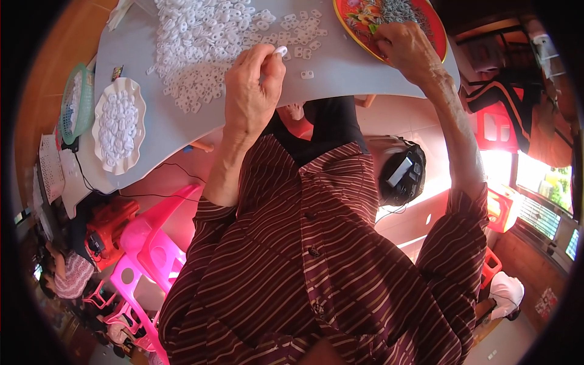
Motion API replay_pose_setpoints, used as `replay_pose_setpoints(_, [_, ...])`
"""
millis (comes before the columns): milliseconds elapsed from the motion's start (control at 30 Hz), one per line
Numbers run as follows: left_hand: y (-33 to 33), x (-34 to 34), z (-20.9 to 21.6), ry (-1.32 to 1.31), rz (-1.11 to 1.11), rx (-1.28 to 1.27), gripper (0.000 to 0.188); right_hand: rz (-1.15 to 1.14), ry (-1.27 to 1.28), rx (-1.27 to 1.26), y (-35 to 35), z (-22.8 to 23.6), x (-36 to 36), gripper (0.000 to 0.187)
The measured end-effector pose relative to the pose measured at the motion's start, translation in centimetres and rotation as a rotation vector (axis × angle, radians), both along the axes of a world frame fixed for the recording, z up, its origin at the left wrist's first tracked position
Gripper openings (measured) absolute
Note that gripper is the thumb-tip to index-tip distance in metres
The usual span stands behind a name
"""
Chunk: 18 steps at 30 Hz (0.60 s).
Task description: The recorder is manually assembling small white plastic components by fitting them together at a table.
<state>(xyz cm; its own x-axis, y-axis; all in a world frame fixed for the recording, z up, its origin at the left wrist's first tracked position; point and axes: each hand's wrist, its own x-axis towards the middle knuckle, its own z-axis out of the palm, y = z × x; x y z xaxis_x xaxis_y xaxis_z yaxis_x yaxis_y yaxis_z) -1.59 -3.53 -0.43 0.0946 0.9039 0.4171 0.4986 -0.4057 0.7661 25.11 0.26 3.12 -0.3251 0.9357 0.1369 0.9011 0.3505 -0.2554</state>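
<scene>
My left hand [252, 91] is raised over the near edge of the grey table [328, 88]. Between its thumb and forefinger it pinches a small white plastic piece [281, 51]. My right hand [413, 52] is over a round red tray [440, 45] with a yellow rim and a flower pattern. Its fingers are bent together at a heap of small grey metal pieces [398, 11]; whatever they hold is hidden. A big pile of white plastic pieces [194, 27] spreads beyond my left hand, and flat two-holed ones [301, 27] lie scattered towards the tray.
On the table's left stands a scalloped white dish [142, 112] of white pieces, beside a green basket [86, 91]. A pink plastic chair [149, 237] is at lower left, near a dark cable. A black bundle [403, 176] lies below the table's edge. Other people sit on both sides.
</scene>
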Motion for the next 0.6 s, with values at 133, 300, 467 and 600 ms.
replay_pose_setpoints(133, [1.5,-0.4,-1.0,0.222,0.019,0.181,0.005,-0.006,-0.036,-0.014,0.2,0.3,-0.4,0.012])
replay_pose_setpoints(300, [1.6,-0.1,-0.3,0.33,0.047,0.126,0.009,-0.012,-0.046,-0.017,0.1,0.4,-0.2,0.013])
replay_pose_setpoints(467, [0.5,0.4,-0.5,0.245,-0.022,0.147,0.012,-0.036,-0.162,0.02,0.1,0.3,-0.4,0.013])
replay_pose_setpoints(600, [-0.6,1.5,-0.3,0.386,-0.1,0.227,0.018,-0.053,-0.108,0.051,0.1,0.1,0.3,0.014])
